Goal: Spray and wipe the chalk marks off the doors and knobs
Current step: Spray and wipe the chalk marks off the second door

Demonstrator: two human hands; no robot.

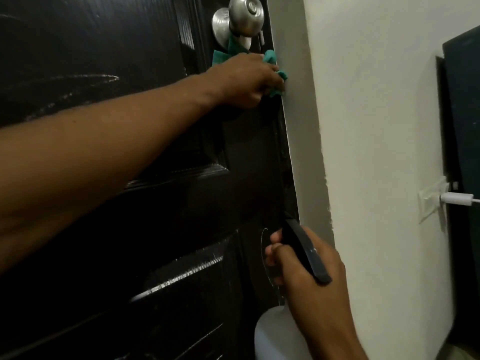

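Note:
A dark panelled door (109, 48) fills the left of the view, with faint white chalk streaks (85, 79) on its upper panel. Its steel knob (245, 15) sits at the top, near the door's right edge. My left hand (246, 79) grips a green cloth (279, 79) and presses it against the door edge just below the knob. Lower down, my right hand (306, 266) grips a spray bottle by its black trigger head (306, 253). The bottle's white body (275, 333) hangs beneath the hand, close to the door's lower panel.
A white wall (376, 126) and its grey door jamb (293, 74) stand right of the door. Farther right is a dark panel (465, 113) and a wall socket (431, 201) with a white charger plug (458, 198) in it.

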